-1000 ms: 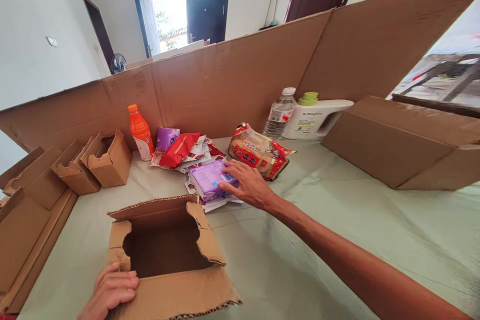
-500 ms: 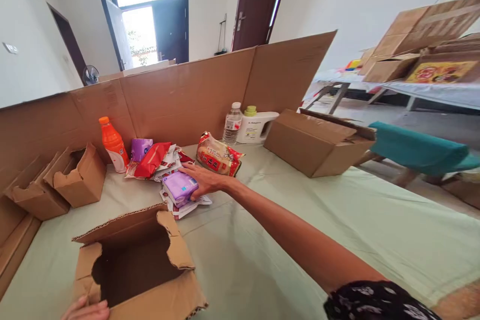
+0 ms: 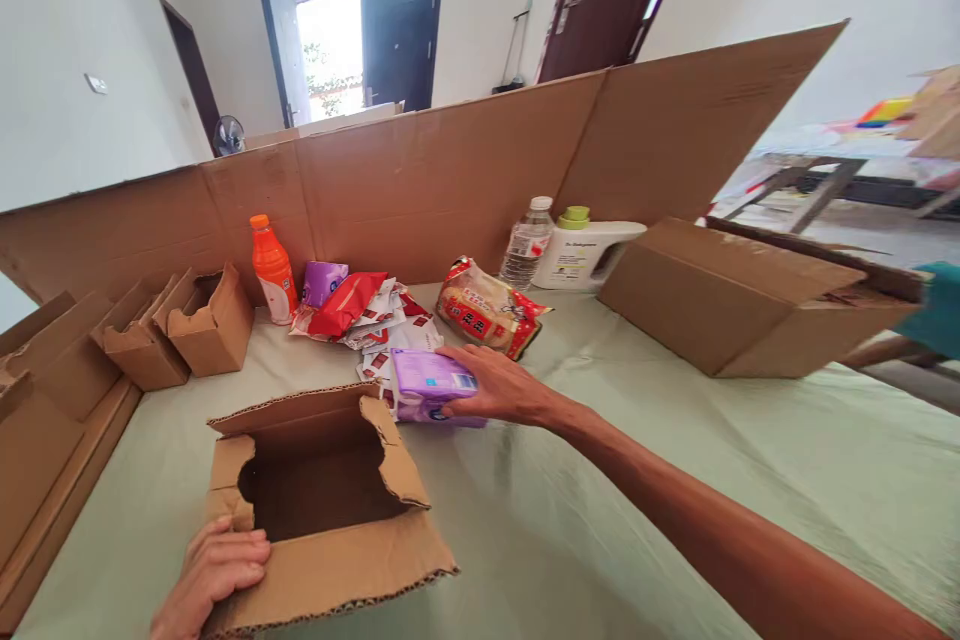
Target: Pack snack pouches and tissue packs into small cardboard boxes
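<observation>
My right hand (image 3: pixel 495 385) is closed around a purple pack of tissues (image 3: pixel 431 385), just above the table beyond the box's right corner. An open cardboard box (image 3: pixel 337 560) stands in front of me, its dark inside facing up. The fingers of my left hand (image 3: pixel 217 570) grip the near left edge of that box. Behind the tissue pack lie white and red packets (image 3: pixel 409 330) and a red snack bag (image 3: pixel 349 305). A red and clear food bag (image 3: pixel 487 305) lies just beyond my right hand.
An orange bottle (image 3: pixel 274 270) and another purple pack (image 3: pixel 324 282) stand at the back left, near small cardboard boxes (image 3: pixel 214 330). A clear water bottle (image 3: pixel 529 245), a white jug (image 3: pixel 581 260) and a larger cardboard box (image 3: pixel 750 300) are at the right. A cardboard wall (image 3: pixel 450 170) runs behind.
My right hand has lifted the purple tissue pack off the packets and brought it nearer and to the right. My left hand shows more fully on the box edge. The view has turned left.
</observation>
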Tool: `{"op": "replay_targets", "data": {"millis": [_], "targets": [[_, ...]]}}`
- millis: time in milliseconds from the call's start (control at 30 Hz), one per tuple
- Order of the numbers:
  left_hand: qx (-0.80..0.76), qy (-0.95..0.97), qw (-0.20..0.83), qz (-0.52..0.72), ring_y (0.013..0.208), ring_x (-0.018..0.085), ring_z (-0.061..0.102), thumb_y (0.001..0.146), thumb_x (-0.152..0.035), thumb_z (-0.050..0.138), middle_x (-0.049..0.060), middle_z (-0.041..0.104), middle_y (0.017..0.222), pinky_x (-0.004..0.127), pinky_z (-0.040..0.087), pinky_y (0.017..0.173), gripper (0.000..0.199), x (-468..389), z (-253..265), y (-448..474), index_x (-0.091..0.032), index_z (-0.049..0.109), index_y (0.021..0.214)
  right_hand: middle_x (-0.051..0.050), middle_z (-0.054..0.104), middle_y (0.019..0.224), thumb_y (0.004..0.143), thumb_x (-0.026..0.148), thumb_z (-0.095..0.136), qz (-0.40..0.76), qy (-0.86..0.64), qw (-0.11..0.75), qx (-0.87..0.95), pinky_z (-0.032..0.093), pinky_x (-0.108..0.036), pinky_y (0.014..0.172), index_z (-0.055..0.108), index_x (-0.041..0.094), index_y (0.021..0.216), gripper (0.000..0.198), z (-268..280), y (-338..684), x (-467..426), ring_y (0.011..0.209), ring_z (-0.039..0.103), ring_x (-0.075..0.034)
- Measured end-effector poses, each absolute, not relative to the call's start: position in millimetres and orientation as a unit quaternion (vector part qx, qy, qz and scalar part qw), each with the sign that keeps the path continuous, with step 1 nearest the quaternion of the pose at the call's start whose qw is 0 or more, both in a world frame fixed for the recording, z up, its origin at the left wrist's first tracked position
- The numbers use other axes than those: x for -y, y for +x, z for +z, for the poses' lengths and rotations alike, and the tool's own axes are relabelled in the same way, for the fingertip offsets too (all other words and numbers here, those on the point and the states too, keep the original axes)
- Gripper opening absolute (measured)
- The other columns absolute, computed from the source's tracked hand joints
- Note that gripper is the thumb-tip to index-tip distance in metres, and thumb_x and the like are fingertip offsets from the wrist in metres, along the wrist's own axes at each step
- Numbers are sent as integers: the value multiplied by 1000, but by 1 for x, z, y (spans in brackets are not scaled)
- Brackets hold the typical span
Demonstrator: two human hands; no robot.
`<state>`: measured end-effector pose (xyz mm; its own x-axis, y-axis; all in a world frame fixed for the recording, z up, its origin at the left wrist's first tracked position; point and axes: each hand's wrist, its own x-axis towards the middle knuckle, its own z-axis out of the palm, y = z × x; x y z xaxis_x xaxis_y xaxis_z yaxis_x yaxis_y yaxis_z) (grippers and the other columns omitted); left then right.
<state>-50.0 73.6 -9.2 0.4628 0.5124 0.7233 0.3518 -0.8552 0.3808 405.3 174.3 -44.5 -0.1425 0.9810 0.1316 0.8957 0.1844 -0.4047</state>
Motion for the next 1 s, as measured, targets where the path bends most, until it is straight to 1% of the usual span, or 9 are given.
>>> {"op": "replay_targets", "data": {"millis": [100, 200, 267, 333, 500, 633, 800, 900, 1000], "targets": [[-256, 843, 78, 466, 90, 24, 79, 87, -12, 56, 4, 81, 97, 42, 61, 95, 27, -67, -5, -43, -23, 70, 107, -18, 69, 127, 78, 68, 60, 199, -603, 218, 741, 55, -46, 88, 55, 16, 143, 83, -42, 415, -148, 108, 68, -37], [-271, 833, 70, 477, 87, 24, 78, 82, -7, 56, 4, 81, 94, 44, 62, 92, 29, -60, 0, -35, -23, 70, 103, -16, 72, 122, 81, 70, 56, 379, -539, 318, 682, 59, -44, 78, 56, 20, 143, 80, -30, 416, -124, 101, 72, -36], [-285, 826, 68, 482, 87, 23, 78, 78, -3, 55, 3, 81, 94, 44, 62, 93, 34, -57, 3, -30, -23, 69, 101, -16, 74, 118, 76, 75, 61, 472, -489, 370, 633, 59, -45, 74, 57, 22, 143, 85, -13, 409, -110, 98, 72, -38], [-297, 820, 62, 486, 87, 22, 78, 74, -1, 52, 2, 80, 93, 43, 61, 95, 38, -54, 4, -26, -23, 68, 100, -15, 74, 117, 67, 80, 67, 502, -455, 380, 630, 59, -45, 73, 58, 24, 143, 94, 10, 394, -102, 98, 72, -39], [-315, 810, 56, 491, 90, 21, 77, 71, -1, 48, 1, 79, 94, 43, 58, 98, 41, -49, 1, -22, -23, 67, 99, -12, 69, 129, 59, 79, 77, 510, -376, 340, 695, 58, -42, 85, 59, 25, 143, 101, 64, 340, -99, 113, 67, -37], [-315, 807, 65, 495, 88, 20, 76, 67, -1, 47, 1, 79, 93, 44, 57, 99, 42, -46, -2, -22, -23, 68, 96, -13, 66, 133, 65, 76, 76, 406, -388, 284, 777, 54, -43, 95, 59, 22, 143, 97, 71, 300, -108, 116, 65, -35], [-318, 798, 75, 506, 81, 21, 74, 72, -4, 52, 1, 77, 87, 46, 57, 97, 33, -42, -3, -21, -24, 67, 94, -19, 63, 141, 78, 73, 68, 271, -416, 200, 845, 46, -49, 106, 60, 17, 143, 86, 60, 263, -116, 125, 60, -39], [-317, 797, 79, 508, 78, 19, 72, 72, -4, 50, -1, 74, 82, 46, 57, 97, 33, -42, -3, -19, -24, 66, 94, -17, 66, 138, 87, 72, 58, 264, -416, 165, 854, 47, -46, 104, 63, 16, 139, 76, 61, 253, -118, 123, 63, -37], [-315, 794, 73, 515, 76, 19, 71, 71, -3, 50, -1, 72, 80, 47, 57, 97, 35, -43, -3, -18, -24, 65, 95, -14, 74, 123, 92, 70, 51, 270, -407, 143, 861, 52, -41, 91, 69, 17, 127, 66, 65, 250, -121, 107, 69, -33]]}}
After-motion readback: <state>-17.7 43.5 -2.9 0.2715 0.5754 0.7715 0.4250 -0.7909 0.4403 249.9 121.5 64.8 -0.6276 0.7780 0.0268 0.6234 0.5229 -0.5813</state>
